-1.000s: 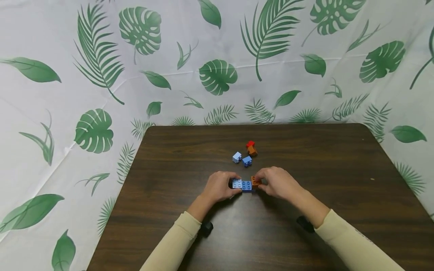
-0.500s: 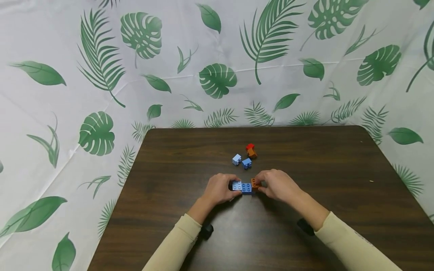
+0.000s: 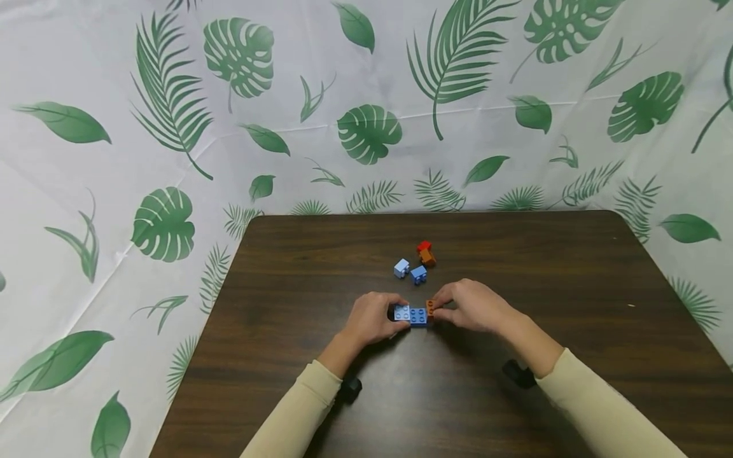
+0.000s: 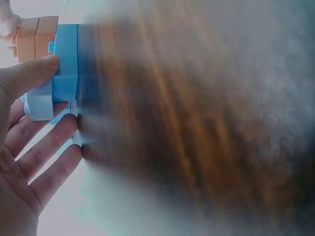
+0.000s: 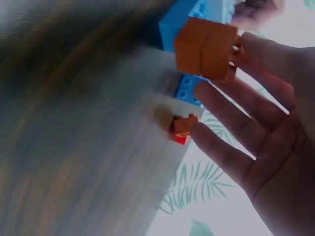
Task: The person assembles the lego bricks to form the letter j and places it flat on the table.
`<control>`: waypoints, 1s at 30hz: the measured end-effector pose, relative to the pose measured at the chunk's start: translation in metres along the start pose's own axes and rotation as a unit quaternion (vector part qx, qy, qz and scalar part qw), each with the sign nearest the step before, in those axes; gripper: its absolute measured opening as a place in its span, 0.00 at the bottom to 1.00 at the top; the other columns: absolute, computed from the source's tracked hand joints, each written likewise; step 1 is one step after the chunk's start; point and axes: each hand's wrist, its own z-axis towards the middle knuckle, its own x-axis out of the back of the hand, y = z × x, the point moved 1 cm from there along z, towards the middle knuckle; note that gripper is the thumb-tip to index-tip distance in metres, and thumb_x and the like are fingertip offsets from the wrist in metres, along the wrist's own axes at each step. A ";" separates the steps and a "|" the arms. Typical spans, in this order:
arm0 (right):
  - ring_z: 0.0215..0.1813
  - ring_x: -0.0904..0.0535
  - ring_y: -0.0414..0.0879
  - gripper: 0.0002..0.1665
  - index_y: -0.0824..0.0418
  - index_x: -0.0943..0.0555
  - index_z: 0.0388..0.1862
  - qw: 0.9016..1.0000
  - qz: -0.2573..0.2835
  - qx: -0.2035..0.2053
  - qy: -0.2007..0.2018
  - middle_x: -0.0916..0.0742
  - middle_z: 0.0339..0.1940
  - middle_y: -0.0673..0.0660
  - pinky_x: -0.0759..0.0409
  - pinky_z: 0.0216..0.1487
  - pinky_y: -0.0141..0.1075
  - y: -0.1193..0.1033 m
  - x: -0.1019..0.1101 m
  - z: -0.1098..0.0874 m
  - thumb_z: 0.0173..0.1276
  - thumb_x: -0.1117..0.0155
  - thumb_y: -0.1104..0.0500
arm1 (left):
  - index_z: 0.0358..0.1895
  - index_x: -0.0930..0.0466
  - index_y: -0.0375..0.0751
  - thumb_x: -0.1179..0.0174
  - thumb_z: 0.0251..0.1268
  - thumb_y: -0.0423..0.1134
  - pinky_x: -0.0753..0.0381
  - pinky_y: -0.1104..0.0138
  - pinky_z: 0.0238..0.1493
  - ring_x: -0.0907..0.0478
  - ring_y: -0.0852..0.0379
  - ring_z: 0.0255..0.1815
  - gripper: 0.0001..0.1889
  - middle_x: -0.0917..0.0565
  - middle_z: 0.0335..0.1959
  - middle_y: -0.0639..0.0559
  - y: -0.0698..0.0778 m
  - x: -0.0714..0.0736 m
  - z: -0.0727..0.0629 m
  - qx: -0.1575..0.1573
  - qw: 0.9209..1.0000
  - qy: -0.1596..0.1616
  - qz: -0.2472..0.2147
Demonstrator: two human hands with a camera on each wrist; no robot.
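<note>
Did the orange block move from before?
Yes, a little. The orange block in the right hand now sits tight against the blue blocks, closer than a second ago; the left hand holds those.

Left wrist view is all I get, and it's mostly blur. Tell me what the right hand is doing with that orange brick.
Observer: The right hand pinches the orange brick against the right end of the blue bricks, by the head view.
Operator: Report what else is on the table.
Observer: Four loose small bricks lie farther back on the table: a light blue brick, a blue brick, and an orange-brown brick touching a red brick.
Operator: Say where the left hand sits overall.
Observer: The left hand holds the left end of the blue bricks, which rest low on the table.
</note>
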 end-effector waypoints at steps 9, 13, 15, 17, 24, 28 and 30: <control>0.29 0.24 0.39 0.06 0.52 0.12 0.36 0.993 0.111 0.017 0.024 0.14 0.30 0.43 0.23 0.32 0.36 0.016 0.002 0.019 0.68 0.33 0.53 | 0.46 0.13 0.54 0.28 0.54 0.55 0.31 0.70 0.29 0.30 0.65 0.26 0.18 0.18 0.32 0.65 0.002 0.000 0.000 -0.005 1.000 0.001 0.000; 0.41 0.19 0.44 0.08 0.57 0.13 0.43 0.993 0.084 0.018 0.077 0.13 0.41 0.48 0.20 0.44 0.44 0.022 -0.002 0.032 0.69 0.34 0.57 | 0.46 0.13 0.54 0.28 0.54 0.55 0.30 0.70 0.30 0.30 0.66 0.27 0.18 0.17 0.33 0.64 0.001 0.001 0.000 -0.006 1.000 0.001 0.002; 0.51 0.19 0.48 0.13 0.58 0.14 0.50 0.995 0.039 0.027 0.090 0.15 0.51 0.51 0.22 0.51 0.48 0.026 -0.006 0.039 0.68 0.34 0.59 | 0.46 0.13 0.54 0.28 0.53 0.55 0.30 0.70 0.30 0.29 0.66 0.27 0.18 0.17 0.33 0.64 0.001 0.001 0.000 -0.005 1.000 0.003 0.006; 0.59 0.22 0.50 0.17 0.56 0.16 0.55 0.995 -0.009 0.039 0.088 0.18 0.60 0.52 0.24 0.55 0.50 0.031 -0.011 0.045 0.67 0.33 0.60 | 0.46 0.13 0.54 0.28 0.53 0.55 0.29 0.70 0.30 0.29 0.67 0.27 0.18 0.16 0.33 0.63 0.001 0.001 -0.001 -0.006 1.000 0.006 0.011; 0.65 0.26 0.51 0.22 0.54 0.17 0.58 0.993 -0.079 0.064 0.062 0.22 0.65 0.52 0.25 0.57 0.50 0.040 -0.020 0.060 0.65 0.31 0.62 | 0.45 0.13 0.54 0.27 0.52 0.56 0.27 0.69 0.32 0.27 0.67 0.28 0.19 0.14 0.36 0.61 0.001 0.001 -0.001 -0.011 1.000 0.018 0.020; 0.62 0.25 0.50 0.19 0.54 0.16 0.54 0.992 -0.086 0.061 0.068 0.19 0.60 0.52 0.25 0.58 0.49 0.042 -0.023 0.067 0.63 0.29 0.61 | 0.46 0.13 0.53 0.28 0.53 0.56 0.26 0.68 0.33 0.27 0.67 0.29 0.19 0.14 0.38 0.61 0.000 0.002 -0.001 -0.009 1.000 0.014 0.018; 0.59 0.24 0.50 0.17 0.54 0.15 0.52 0.992 -0.089 0.057 0.072 0.18 0.57 0.51 0.25 0.57 0.49 0.043 -0.024 0.069 0.63 0.28 0.61 | 0.46 0.13 0.53 0.28 0.53 0.56 0.27 0.68 0.33 0.27 0.66 0.29 0.19 0.14 0.39 0.60 0.000 0.001 -0.001 -0.007 1.000 0.009 0.015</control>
